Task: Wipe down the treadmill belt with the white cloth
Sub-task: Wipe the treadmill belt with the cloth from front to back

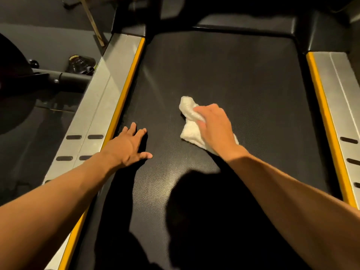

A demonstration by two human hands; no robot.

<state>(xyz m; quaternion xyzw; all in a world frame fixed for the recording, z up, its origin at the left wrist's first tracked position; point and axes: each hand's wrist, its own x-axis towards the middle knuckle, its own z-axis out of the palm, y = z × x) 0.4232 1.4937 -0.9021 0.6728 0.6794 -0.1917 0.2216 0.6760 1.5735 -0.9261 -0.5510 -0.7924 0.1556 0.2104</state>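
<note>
Both forearms extend from the near edge over the black belt (243, 78). Left hand (129, 147) lies flat on the belt, fingers spread, beside the yellow-edged left side rail (101, 98). Right hand (214, 127), slightly farther and to the right, grips the bunched white cloth (190, 133) against mid-belt. Black motor cover (243, 24) spans the far end.

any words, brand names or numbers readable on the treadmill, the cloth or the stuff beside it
No text can be read.
Treadmill belt, silver side rails, white cloth: no print shows.
Dark bottle on the floor at left: yellow markings, too blurred to read.
</note>
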